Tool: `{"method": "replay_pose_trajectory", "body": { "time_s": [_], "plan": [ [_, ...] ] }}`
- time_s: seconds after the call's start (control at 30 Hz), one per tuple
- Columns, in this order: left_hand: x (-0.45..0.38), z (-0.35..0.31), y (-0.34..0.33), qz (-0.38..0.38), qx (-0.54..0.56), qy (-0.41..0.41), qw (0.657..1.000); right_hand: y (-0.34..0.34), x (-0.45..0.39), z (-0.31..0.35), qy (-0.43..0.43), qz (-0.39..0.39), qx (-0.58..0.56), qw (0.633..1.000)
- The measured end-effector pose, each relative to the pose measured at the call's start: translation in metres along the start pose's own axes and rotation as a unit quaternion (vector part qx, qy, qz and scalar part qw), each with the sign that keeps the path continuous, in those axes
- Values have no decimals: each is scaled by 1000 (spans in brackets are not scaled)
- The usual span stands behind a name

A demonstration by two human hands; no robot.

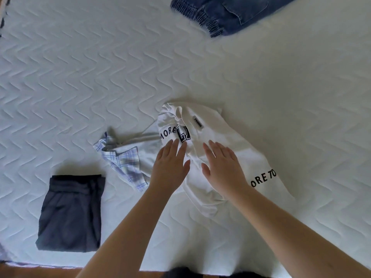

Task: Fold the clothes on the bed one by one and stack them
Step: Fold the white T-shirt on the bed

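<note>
Both hands lie flat with straight fingers, holding nothing. The left hand [170, 166] rests palm down on the left part of a white sweatshirt [224, 141], its fingertips reaching the black lettering printed there. The right hand [220, 167] rests palm down just beside it, on the middle of the same garment. The sweatshirt lies rumpled and partly folded over itself near the front edge of the bed [80, 77], with a small dark label showing near its neck and more black lettering on the part to the right of the right hand.

Just left of the sweatshirt, and partly under it, lies a crumpled blue and white plaid garment [122, 159] with a grey cord or band trailing from it. Farther left, well apart, a dark folded garment [70, 213] sits flat near the bed's front edge. At the far side lie blue jeans [226, 13], cut off by the top of the frame.

The bed's surface is white and quilted in a wavy zigzag pattern. A strip of brown floor [40, 271] shows along the bottom edge. The printed words are only partly readable, as folds hide some letters.
</note>
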State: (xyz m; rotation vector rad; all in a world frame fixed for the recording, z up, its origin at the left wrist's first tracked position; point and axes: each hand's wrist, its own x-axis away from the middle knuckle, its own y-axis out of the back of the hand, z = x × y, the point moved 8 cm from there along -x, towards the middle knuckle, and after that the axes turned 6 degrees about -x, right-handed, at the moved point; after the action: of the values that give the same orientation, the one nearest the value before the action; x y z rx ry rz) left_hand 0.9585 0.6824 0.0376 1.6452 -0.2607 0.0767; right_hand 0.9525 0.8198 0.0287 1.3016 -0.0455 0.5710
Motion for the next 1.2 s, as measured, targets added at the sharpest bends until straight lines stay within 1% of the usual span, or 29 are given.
{"method": "replay_pose_trajectory", "body": {
  "time_s": [0.1, 0.2, 0.33, 0.43, 0.53, 0.6, 0.7, 0.8, 0.9, 1.0, 1.07, 1.13, 1.2],
  "plan": [
    [-10, -1, -38, 30, 18, 5, 999, -31, -16, -8, 0, 15, -5, 1000],
    [-19, -1, -64, 58, 51, 32, 997, -55, -25, -17, -5, 29, -5, 1000],
    [-26, 0, -87, 91, 148, 91, 981, -75, -29, -25, -6, 33, -18, 999],
    [-31, 0, -94, 88, 219, 132, 963, -84, -30, -29, 5, 28, -33, 999],
    [-36, -2, -100, 89, 261, 166, 947, -91, -30, -30, 23, 35, -53, 998],
    [-39, -6, -97, 76, 292, 181, 936, -91, -29, -32, 37, 31, -72, 996],
    [-41, -15, -82, 49, 307, 179, 934, -80, -28, -35, 55, 23, -109, 992],
    [-34, -16, -61, 32, 302, 180, 935, -52, -26, -41, 44, -1, -191, 981],
    [-19, -21, -30, 1, 310, 141, 940, -19, -22, -41, 45, -28, -228, 972],
    [6, -33, 5, -20, 319, 55, 946, 19, -20, -22, 83, -30, -265, 960],
    [31, -41, 24, -17, 322, 7, 947, 40, -15, 2, 138, -1, -291, 947],
    [57, -44, 45, -20, 320, -13, 947, 44, -8, 25, 201, 50, -241, 948],
    [79, -42, 67, -27, 316, -15, 948, 37, 1, 43, 246, 97, -178, 948]
  ]
}}
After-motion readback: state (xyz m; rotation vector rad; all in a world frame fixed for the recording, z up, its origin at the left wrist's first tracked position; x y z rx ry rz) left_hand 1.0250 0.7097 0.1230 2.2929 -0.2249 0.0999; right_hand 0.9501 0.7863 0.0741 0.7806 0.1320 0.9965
